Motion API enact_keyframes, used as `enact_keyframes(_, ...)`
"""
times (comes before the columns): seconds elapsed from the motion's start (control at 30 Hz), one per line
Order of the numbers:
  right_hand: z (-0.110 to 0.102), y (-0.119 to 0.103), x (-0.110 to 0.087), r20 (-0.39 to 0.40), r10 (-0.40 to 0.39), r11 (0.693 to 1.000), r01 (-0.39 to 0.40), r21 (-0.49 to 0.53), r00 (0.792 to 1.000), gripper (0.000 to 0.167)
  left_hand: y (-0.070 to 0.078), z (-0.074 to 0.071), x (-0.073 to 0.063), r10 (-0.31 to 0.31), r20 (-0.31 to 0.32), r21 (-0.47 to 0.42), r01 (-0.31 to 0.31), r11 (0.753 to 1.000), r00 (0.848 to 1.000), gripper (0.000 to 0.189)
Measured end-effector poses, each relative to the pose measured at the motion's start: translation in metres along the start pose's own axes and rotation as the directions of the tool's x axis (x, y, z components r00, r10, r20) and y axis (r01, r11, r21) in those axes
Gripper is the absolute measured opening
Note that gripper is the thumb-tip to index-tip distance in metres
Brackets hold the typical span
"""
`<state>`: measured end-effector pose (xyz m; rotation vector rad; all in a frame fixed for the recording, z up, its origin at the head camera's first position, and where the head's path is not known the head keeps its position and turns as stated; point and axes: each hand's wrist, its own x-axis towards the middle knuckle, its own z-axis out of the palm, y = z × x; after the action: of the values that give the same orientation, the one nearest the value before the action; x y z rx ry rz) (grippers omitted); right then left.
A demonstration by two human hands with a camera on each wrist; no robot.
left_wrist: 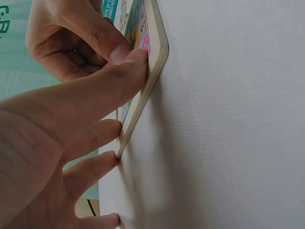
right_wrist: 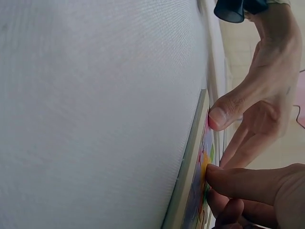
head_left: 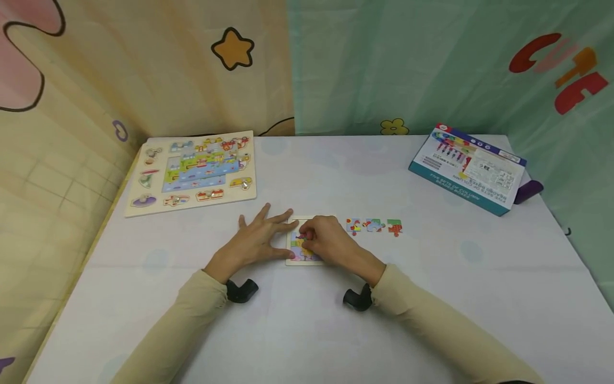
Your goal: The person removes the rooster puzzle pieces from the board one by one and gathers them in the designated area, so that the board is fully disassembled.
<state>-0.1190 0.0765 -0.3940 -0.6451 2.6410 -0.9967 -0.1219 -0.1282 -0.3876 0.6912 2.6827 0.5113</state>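
Puzzle board point(left_wrist: 158, 33): lies flat at the middle of the white table point(head_left: 307, 330). Left hand point(head_left: 254, 238), at the board's 9 o'clock: fingers spread apart, thumb pressing the near-left part of the frame. Right hand point(head_left: 331, 241), at 3 o'clock: thumb and fingertips bunched together on the picture; whether a piece is clamped between them cannot be determined. Three loose pieces point(head_left: 373, 225) lie in a row between 2 and 3 o'clock. Peg puzzle point(head_left: 244, 195): 10 o'clock. Box point(head_left: 467, 168): 2 o'clock.

Right grip point(right_wrist: 262, 188), left grip point(right_wrist: 268, 90) both touching colourful framed puzzle point(right_wrist: 194, 169).
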Motion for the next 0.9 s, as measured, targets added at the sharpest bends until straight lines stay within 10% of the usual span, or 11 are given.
enact_keyframes(0.9, 0.0032, 0.0039, -0.0051, -0.112, 0.008, 0.997, 0.002, 0.082, 0.994, 0.018, 0.0036, -0.0009, 0.0023, -0.045, 0.029, -0.008, 0.045, 0.999, 0.999, 0.074)
